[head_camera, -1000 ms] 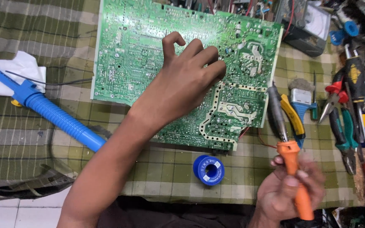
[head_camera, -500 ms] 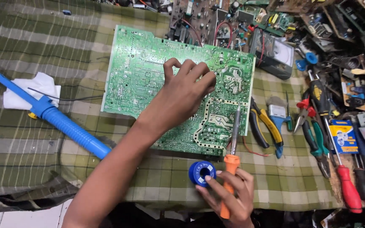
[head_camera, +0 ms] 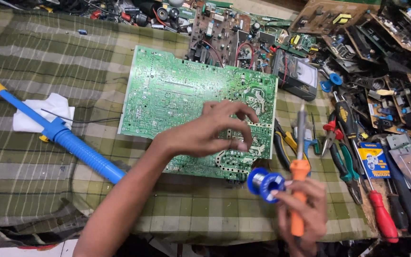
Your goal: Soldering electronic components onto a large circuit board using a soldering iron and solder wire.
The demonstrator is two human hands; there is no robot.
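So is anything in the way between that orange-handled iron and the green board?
Nothing visible blocks it. The soldering iron in the right hand points over the board's near right edge; the left hand hovers just left, and the blue solder spool sits beside the handle.

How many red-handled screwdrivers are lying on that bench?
1 that I can make out: the red-handled screwdriver lies at the right edge of the bench, beside the green-handled pliers. The cluttered tool pile further right may hide more.

Glossy circuit board (head_camera: 191, 100), seemingly woven cloth (head_camera: 48, 52)
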